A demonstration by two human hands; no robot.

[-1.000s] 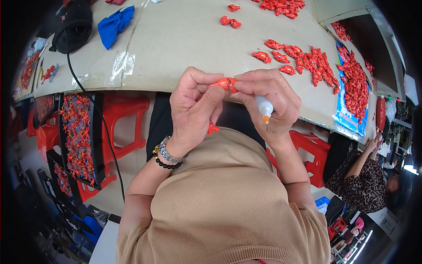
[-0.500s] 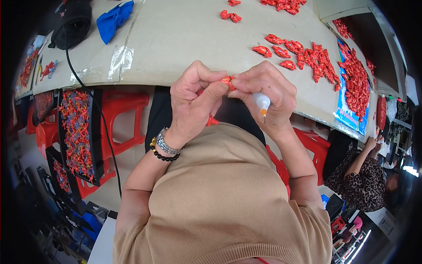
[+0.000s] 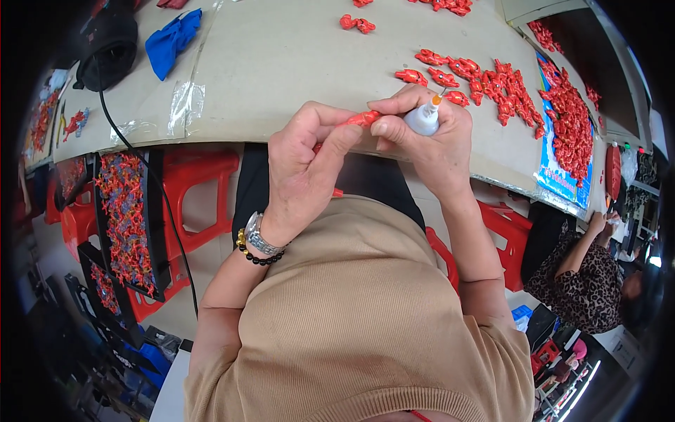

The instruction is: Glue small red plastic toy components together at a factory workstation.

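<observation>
At the table's near edge, my left hand [image 3: 306,158] pinches a small red plastic figure part [image 3: 363,119] between thumb and forefinger. More red plastic peeks out under the left palm; its shape is mostly hidden. My right hand [image 3: 439,144] is closed around a small white squeeze bottle [image 3: 422,119] with an orange collar and a thin needle tip, which points up and away from me. The right thumb and forefinger touch or nearly touch the right end of the red part. Just beyond, several loose red figure parts [image 3: 441,77] lie on the table.
A large heap of red parts [image 3: 568,133] covers a blue sheet at the right. A blue cloth [image 3: 172,42] and a black cap [image 3: 109,46] lie far left. A black cable [image 3: 151,162] hangs past red stools and a filled tray [image 3: 126,218]. Another person [image 3: 580,281] sits at right.
The bottle in my right hand has swung from needle toward me to needle pointing away. More of the red part now shows between my fingers.
</observation>
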